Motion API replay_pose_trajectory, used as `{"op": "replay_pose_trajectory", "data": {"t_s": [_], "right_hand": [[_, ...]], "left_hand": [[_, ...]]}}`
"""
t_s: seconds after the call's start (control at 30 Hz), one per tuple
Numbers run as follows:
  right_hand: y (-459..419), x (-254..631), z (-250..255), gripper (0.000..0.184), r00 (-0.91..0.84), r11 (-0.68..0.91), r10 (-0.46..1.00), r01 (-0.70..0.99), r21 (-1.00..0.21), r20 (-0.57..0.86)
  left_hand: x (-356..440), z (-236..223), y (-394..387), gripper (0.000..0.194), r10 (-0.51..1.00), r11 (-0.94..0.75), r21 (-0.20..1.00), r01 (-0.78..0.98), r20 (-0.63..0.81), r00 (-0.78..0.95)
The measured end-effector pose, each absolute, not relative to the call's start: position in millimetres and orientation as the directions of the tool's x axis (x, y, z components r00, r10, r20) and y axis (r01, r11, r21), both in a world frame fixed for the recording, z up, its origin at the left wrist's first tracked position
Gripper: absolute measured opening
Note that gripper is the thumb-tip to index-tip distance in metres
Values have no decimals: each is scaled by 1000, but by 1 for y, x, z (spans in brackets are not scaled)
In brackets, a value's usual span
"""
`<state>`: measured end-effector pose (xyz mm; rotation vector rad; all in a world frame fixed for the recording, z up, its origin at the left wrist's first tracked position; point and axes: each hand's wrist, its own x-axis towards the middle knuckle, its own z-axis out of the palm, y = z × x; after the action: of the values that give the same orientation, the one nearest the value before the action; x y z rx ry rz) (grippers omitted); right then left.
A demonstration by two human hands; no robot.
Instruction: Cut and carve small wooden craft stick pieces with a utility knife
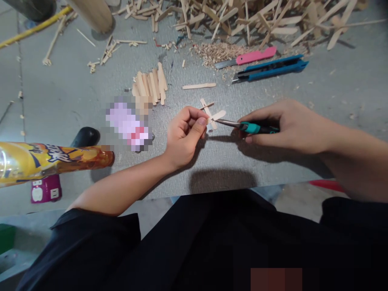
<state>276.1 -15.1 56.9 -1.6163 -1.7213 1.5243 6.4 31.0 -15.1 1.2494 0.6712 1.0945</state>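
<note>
My left hand [184, 131] is closed, pinching a small piece made of crossed wooden craft sticks [212, 114] between thumb and fingers. My right hand [285, 123] is wrapped round a teal-handled utility knife [256, 128]. Its blade tip touches the wooden piece just right of my left thumb. Both hands hover low over a grey mat [230, 161] in front of my dark-clothed lap.
A row of sticks [150, 85] and a single loose stick [199, 85] lie behind my hands. A pink knife [251, 57] and a blue knife [273, 68] rest near shavings and a big stick heap [257, 18]. A yellow bottle [48, 161] lies at left.
</note>
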Motion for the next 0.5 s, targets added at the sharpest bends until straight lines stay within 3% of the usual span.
{"op": "replay_pose_trajectory", "data": {"t_s": [0.13,0.5], "right_hand": [[-15,277,58,23,-305,-325,806,490,-809,-508],[-14,277,62,28,-296,-325,804,509,-797,-516]], "left_hand": [[6,-16,31,36,910,-87,961,-263,184,372],[4,-19,34,43,882,-144,963,-226,228,413]]}}
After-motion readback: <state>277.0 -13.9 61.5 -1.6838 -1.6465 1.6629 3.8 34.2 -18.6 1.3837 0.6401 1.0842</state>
